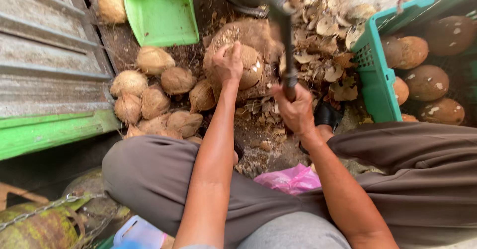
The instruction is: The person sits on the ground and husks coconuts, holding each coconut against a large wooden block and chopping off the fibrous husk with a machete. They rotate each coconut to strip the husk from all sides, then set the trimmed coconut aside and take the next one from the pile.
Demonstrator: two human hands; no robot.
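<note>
Both hands were busy over a wooden block on the ground. Left hand lay spread over a husked coconut, gripping its top and pressing it onto the block. Right hand was clenched around the dark handle of a blade, which stood nearly upright just right of the coconut; its upper end was blurred. Husk chips littered the ground around the block. To the left, a pile of husked coconuts lay near a green dustpan. To the right, a green crate held more brown coconuts. A pink bag lay between the person's knees.
</note>
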